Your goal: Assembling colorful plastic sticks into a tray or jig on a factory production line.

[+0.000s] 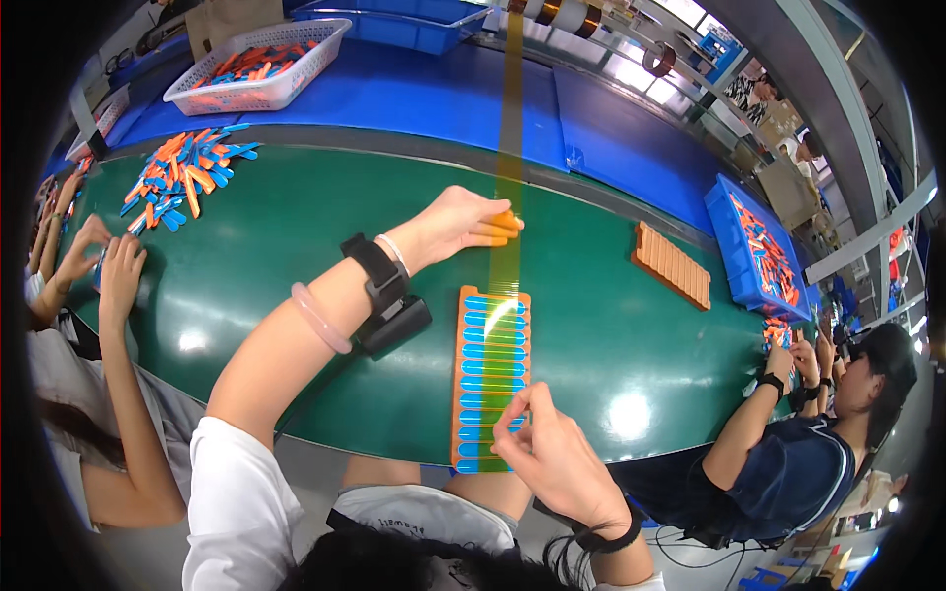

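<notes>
A wide band of amber see-through tape (506, 148) runs down from a roll at the far side and over an orange ribbed tray (458, 394). Blue flat strips (473, 369) lie crosswise in the tray's slots, partly under the tape. Beyond the tray's far end, my left hand (455, 229) is closed on the tape, with its fingertips showing through the film. My right hand (564, 463) is curled at the tray's near right edge, thumb and index drawn together over the tape. Whatever is between those fingertips is too small to make out.
Another orange ribbed tray (672, 266) lies to the right, near a blue bin (754, 246) of orange and blue pieces. At far left are a loose pile (187, 172) and a white basket (258, 69). Co-workers' hands (116, 261) work at both sides of the green table (325, 187).
</notes>
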Tool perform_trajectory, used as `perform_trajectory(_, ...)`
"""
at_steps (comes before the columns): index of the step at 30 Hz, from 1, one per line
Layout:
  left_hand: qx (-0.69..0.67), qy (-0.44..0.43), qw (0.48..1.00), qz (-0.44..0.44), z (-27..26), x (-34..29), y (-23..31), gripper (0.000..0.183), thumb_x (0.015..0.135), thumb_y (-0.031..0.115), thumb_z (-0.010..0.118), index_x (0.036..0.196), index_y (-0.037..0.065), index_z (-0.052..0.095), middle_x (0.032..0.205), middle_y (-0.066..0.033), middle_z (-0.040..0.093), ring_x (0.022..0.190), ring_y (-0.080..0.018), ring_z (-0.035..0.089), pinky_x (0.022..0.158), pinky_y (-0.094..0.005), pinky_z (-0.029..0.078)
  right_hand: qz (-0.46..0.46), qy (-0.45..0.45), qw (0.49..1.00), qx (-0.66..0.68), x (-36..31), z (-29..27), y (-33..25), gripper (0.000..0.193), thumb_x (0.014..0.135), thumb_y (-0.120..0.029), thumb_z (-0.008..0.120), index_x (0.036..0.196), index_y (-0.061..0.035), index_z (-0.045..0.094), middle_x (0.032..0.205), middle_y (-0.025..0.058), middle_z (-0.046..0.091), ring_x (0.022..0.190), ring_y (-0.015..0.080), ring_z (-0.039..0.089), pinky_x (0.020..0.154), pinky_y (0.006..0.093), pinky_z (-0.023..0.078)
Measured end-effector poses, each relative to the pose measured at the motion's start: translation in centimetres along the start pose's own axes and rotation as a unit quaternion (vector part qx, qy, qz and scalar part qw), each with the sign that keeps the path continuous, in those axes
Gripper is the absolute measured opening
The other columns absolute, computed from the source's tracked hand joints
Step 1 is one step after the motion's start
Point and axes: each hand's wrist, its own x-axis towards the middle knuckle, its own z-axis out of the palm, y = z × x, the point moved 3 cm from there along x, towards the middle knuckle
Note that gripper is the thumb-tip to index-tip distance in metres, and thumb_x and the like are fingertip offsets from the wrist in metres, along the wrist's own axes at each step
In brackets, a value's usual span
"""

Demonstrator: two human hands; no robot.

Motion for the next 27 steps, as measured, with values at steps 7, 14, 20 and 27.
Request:
perform_trajectory(7,0.332,0.158,0.905,0.212,3.3,-1.9,1.1,0.022,0.085,0.013,0.048,0.089,-0.007,0.056,0.082,-0.0102,0.064,0.079,-0.0124,0.060,0.072,-0.0238,0.046,-0.013,0.041,0.996,-0.082,3.6,-1.6,-0.5,0.019,0.077,-0.007,0.049,0.085,0.0015,0.035,0.067,0.0186,0.054,0.055,0.0248,0.058,0.053,0.0339,0.042)
perform_trajectory(14,0.327,0.175,0.896,0.242,4.6,-3.8,0.2,0.020,0.081,0.012,0.051,0.077,-0.007,0.056,0.065,-0.0136,0.060,0.057,-0.0177,0.056,0.054,-0.0282,0.043,-0.079,0.162,0.970,-0.165,11.5,-3.5,-0.8,0.021,0.078,-0.012,0.045,0.088,0.0046,0.037,0.082,0.0245,0.050,0.072,0.0364,0.056,0.064,0.0418,0.044)
perform_trajectory(20,0.338,0.193,0.895,0.220,3.5,-3.7,-0.7,0.018,0.080,0.010,0.051,0.075,-0.007,0.057,0.061,-0.0151,0.058,0.053,-0.0197,0.057,0.051,-0.0300,0.042,-0.061,0.164,0.974,-0.143,11.6,-4.1,-1.0,0.021,0.076,-0.010,0.045,0.090,0.0043,0.038,0.090,0.0257,0.049,0.082,0.0418,0.051,0.071,0.0452,0.042)
perform_trajectory(27,0.122,0.062,0.972,0.190,4.7,-4.1,4.6,0.030,0.087,0.021,0.043,0.092,-0.005,0.057,0.089,-0.0113,0.062,0.085,-0.0138,0.057,0.081,-0.0268,0.042,-0.047,0.160,0.979,-0.114,8.1,-7.0,0.8,0.033,0.082,-0.024,0.053,0.097,0.0029,0.042,0.094,0.0162,0.051,0.086,0.0270,0.054,0.073,0.0353,0.042)
